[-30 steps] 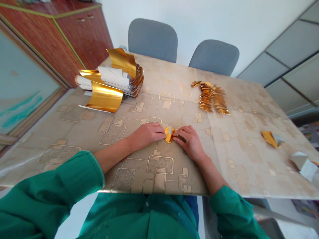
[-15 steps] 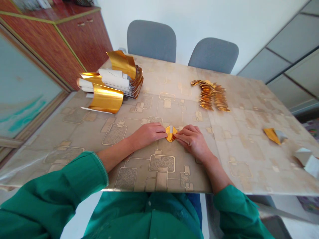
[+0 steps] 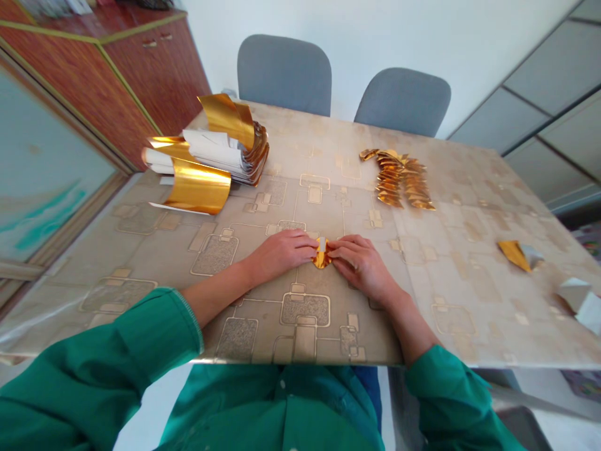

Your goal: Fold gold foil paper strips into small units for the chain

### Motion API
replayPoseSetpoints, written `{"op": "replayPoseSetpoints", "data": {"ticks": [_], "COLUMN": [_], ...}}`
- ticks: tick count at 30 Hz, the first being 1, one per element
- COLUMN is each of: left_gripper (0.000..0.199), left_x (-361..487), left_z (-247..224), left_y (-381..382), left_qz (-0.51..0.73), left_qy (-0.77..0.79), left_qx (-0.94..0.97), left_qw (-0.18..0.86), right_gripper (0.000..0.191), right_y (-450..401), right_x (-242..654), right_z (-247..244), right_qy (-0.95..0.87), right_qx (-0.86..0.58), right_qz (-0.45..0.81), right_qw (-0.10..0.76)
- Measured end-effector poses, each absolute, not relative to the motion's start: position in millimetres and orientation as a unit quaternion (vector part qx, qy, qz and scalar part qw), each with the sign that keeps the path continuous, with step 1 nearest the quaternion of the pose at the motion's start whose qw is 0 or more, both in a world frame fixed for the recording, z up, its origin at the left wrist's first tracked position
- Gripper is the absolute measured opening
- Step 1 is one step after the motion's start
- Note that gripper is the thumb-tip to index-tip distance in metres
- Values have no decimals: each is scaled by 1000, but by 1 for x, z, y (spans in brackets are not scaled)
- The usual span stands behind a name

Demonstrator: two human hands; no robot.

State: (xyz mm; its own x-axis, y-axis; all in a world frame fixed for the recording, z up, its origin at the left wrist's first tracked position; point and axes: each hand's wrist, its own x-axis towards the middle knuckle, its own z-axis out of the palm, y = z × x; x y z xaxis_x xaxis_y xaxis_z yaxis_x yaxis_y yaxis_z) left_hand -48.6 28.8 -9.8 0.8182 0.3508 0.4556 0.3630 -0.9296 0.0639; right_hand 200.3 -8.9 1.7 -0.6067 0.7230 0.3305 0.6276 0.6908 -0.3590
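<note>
The left hand [image 3: 282,254] and right hand [image 3: 361,266] are closed, pinching a folded gold foil piece [image 3: 322,255] between them. Beyond the hands, a curved row of folded pieces [image 3: 399,181] lies done; farther left, a thick stack of foil sheets [image 3: 200,186] remains.

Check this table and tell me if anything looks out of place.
A small gold-and-silver foil triangle lies alone on the right of the beige patterned table, apart from the tidy curved row of folded gold foil pieces. A loose silver-white folded foil piece sits further right, also outside the row.
</note>
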Motion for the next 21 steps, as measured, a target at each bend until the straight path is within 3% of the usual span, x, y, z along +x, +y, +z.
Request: {"op": "replayPoseSetpoints", "data": {"ticks": [11, 21], "left_gripper": [27, 25], "left_x": [-50, -53], "left_z": [-14, -6], "left_y": [33, 26], "left_qz": [-229, -193], "left_qy": [-187, -200], "left_qx": [-955, -959], "left_qw": [-9, 58], "right_gripper": [18, 16], "right_y": [-11, -10], "right_x": [197, 200], "right_z": [3, 6], "right_qy": [-892, -898], "right_qx": [-395, -387], "right_qz": [99, 99], "right_qw": [197, 183]}}
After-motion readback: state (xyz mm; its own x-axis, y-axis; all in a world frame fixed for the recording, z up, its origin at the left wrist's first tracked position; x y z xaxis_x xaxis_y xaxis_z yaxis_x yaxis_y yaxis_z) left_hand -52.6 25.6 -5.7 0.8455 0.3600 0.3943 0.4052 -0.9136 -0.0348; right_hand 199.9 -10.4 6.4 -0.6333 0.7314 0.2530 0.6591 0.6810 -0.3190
